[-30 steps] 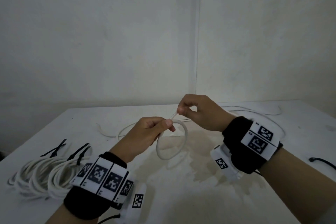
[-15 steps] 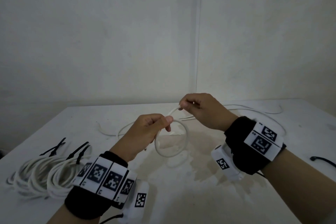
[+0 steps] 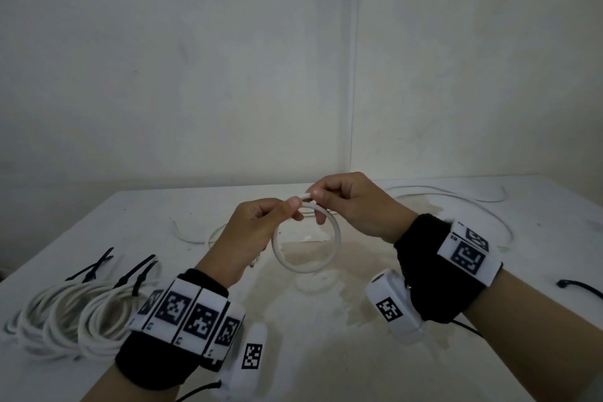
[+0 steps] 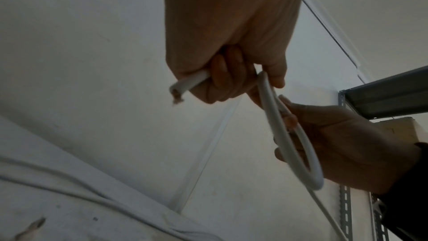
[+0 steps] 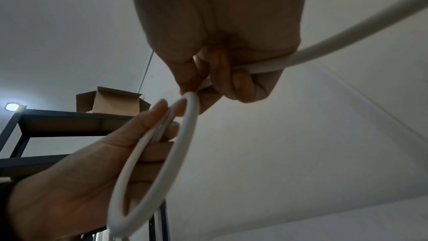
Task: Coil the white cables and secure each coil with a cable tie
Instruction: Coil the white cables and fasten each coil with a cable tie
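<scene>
Bare white walls meet in a corner behind a stained white tabletop [image 3: 326,352], and above its middle both hands work one white cable [image 3: 306,240]. The left hand [image 3: 251,232] has its fingers curled round the top of a single small loop, thumb pressed on the crossing so the turn cannot spring open; in the left wrist view the cable's cut end, with bare strands showing, sticks out past that grip. The right hand [image 3: 352,202] pinches the cable just beside the left thumb, fingers and thumb closed on it, apparently to feed the next length round onto the loop. So both grips are clamped on the same cable, touching or nearly touching at the loop's top.

The cable is round, smooth, matte white and fairly stiff: the loop hangs as a clean ring in the air, clear of the tabletop. Its long remainder trails from the right hand back over the far part of the tabletop in loose curves.

At the left edge lie finished coils [image 3: 68,313], each bound with black cable ties [image 3: 137,274] whose tails stick up. One loose cable tie [image 3: 580,285] lies at the right, probably kept within reach for this coil. Coiling here looks barely begun.
</scene>
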Demonstrator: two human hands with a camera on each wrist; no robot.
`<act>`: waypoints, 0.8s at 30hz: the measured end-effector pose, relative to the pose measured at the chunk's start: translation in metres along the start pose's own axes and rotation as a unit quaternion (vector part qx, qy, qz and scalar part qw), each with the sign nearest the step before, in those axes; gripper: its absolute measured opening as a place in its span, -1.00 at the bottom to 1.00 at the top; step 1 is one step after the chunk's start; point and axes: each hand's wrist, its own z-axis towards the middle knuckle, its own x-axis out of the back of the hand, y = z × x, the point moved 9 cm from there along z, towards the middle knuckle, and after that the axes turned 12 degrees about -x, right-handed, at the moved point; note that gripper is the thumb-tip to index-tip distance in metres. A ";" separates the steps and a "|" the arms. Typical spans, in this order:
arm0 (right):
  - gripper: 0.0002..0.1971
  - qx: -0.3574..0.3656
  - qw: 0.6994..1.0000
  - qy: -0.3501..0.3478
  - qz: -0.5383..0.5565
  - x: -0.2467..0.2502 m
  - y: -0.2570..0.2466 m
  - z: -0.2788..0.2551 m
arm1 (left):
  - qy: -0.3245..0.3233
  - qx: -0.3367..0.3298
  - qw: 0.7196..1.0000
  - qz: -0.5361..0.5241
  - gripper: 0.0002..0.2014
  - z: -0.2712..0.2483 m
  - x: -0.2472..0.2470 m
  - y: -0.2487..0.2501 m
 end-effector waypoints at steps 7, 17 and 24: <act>-0.80 -0.020 0.999 0.031 0.029 0.003 0.009 0.005 | 0.051 -0.033 0.997 0.056 -0.74 0.006 0.014 0.002; -0.76 -0.027 0.994 0.103 -0.027 0.011 0.017 0.011 | 0.041 0.019 0.995 0.085 -0.61 0.002 0.014 -0.010; -0.73 -0.038 0.991 0.122 -0.049 0.017 0.028 0.010 | -0.061 0.139 0.987 -0.053 -0.78 -0.008 0.015 -0.029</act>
